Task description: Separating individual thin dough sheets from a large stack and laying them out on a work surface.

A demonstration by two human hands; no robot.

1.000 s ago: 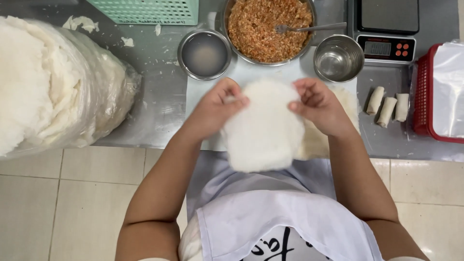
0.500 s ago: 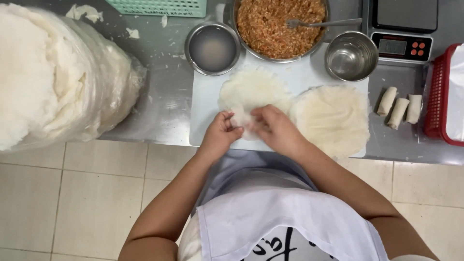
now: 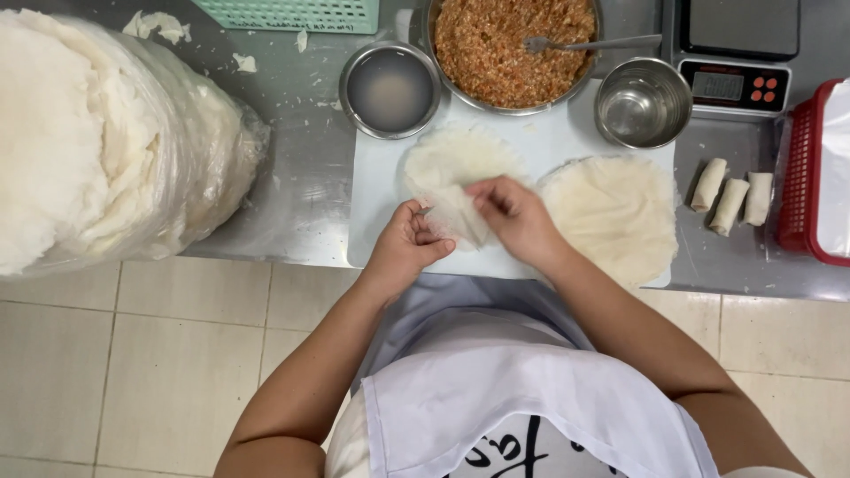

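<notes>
Fingers of both my left hand (image 3: 409, 246) and right hand (image 3: 513, 217) are pinching the near edge of a thin, round, translucent white rice-paper wrapper (image 3: 453, 173) lying on the pale cutting mat (image 3: 376, 204) on the worktop; it looks feather-light, limp and tear-prone, best taken at the rim.

Scale (image 3: 735, 53), red basket (image 3: 815, 177), wrapper bag (image 3: 97, 133) cut off by frame edges.

Commercial kitchen: steel counter (image 3: 301, 177), scale (image 3: 739, 53)
</notes>
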